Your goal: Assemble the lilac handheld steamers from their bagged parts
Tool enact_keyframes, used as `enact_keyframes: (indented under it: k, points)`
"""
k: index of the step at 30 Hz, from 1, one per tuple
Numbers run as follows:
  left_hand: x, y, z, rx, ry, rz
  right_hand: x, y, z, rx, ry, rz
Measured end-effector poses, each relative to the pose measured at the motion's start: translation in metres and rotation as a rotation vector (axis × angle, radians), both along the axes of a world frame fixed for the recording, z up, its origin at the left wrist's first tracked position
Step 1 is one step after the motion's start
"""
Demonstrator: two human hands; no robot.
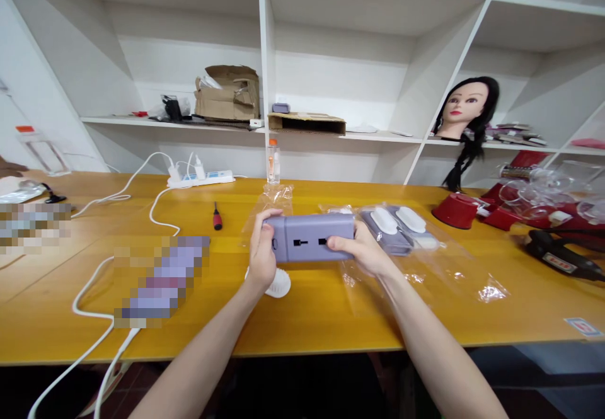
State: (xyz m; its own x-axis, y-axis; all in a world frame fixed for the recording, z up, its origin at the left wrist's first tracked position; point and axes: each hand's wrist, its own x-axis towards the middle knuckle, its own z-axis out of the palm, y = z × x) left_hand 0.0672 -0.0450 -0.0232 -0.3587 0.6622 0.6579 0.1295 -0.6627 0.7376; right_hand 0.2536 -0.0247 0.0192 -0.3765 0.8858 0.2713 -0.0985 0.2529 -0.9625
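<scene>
Purple box [307, 227], held at both ends

From far away, I see my left grip [263, 252] wrapped around the left end of the box and my right grip [363, 249] wrapped around the right end. The box is up over the bench [331, 318], right between them. My right thumb rests by a dark slot [322, 241]. The box looks like smooth, hard plastic, so I guess it is stiff, rather light and a bit slippery. I think the two ends are the best spots to hold, because the line [287, 242] near my left grip could be a joint that gives. Just below my left grip lies a white piece [280, 284]. Right of my right grip are purple parts [394, 242] and clear wrap [494, 290].
</scene>
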Motion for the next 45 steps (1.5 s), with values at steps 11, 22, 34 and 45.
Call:
enact_keyframes:
  k: [11, 22, 34, 45]
  points:
    - [0.003, -0.005, 0.000, 0.039, -0.081, -0.070, -0.010, -0.006, -0.007, -0.073, 0.097, -0.023]
    - [0.009, -0.005, -0.005, -0.014, -0.222, -0.102, -0.012, -0.005, -0.010, -0.105, 0.123, -0.031]
    - [0.006, -0.007, -0.003, -0.025, -0.141, -0.075, -0.012, -0.007, -0.009, -0.115, 0.113, -0.036]
    - [-0.003, -0.003, 0.010, -0.425, -0.307, -0.489, 0.020, -0.002, -0.003, 0.673, -0.288, -0.166]
